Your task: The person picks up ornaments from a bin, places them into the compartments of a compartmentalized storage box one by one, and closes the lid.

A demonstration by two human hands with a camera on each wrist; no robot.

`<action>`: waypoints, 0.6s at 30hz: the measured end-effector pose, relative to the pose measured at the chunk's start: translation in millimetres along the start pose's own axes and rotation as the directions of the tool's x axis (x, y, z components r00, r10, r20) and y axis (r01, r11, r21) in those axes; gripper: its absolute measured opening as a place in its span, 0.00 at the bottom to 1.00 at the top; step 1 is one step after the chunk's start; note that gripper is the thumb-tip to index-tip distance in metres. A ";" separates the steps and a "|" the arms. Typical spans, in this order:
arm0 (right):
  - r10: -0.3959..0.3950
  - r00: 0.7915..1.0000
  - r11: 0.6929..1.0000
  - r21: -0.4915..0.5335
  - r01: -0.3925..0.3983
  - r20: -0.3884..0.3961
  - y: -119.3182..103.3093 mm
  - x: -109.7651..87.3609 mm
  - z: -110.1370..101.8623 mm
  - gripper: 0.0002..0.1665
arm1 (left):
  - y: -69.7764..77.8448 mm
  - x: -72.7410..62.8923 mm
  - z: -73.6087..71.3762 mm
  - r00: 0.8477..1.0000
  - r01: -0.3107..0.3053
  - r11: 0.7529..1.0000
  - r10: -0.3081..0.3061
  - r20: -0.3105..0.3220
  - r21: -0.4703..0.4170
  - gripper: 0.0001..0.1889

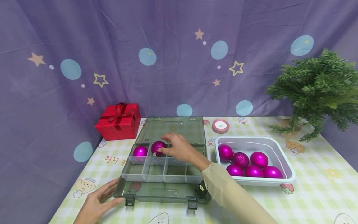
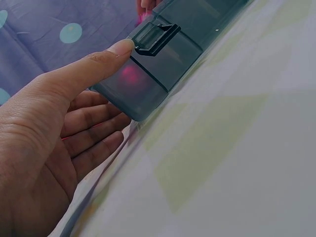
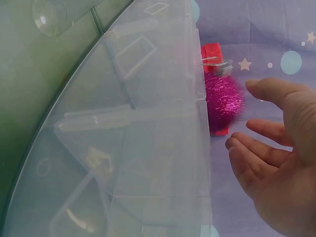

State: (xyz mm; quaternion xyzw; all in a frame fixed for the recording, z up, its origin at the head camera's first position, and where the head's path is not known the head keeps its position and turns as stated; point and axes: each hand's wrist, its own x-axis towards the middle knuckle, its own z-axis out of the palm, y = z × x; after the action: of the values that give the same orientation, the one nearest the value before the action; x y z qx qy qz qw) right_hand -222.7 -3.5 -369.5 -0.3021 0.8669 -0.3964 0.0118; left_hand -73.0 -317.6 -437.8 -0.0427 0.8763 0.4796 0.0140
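A dark translucent case (image 1: 165,190) lies with its lid raised at the back, holding a clear divided tray (image 1: 132,178). A shiny magenta ball ornament (image 1: 140,151) sits in the tray's back left compartment. Beside it, a glittery ball ornament (image 1: 158,148) with a silver cap sits in the adjacent one. My right hand (image 1: 180,149) is over this glittery ball, its fingers spread and apart from it in the right wrist view. My left hand (image 2: 64,123) rests at the case's front left corner, thumb near a black latch (image 2: 158,40) and relaxed fingers along the side.
To the right, a white bin (image 1: 286,166) contains several magenta ball ornaments (image 1: 259,159). A red gift box (image 1: 118,123) stands at the back left. Behind the bin are a ribbon roll (image 1: 220,126) and a small artificial tree (image 1: 321,90). A purple curtain (image 1: 173,81) hangs behind.
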 end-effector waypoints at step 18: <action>-0.020 0.996 0.999 0.030 0.022 -0.083 -2.8 -30.2 -38.4 0.26 | -0.2 2.7 0.0 1.000 0.008 1.000 -0.008 0.005 0.000 0.40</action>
State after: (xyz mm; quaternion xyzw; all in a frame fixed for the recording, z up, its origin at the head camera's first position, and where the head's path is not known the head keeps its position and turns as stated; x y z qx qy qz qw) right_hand -206.6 37.3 -347.8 -0.2942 0.8571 -0.4222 -0.0238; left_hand -75.7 -317.8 -438.2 -0.0450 0.8762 0.4796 0.0182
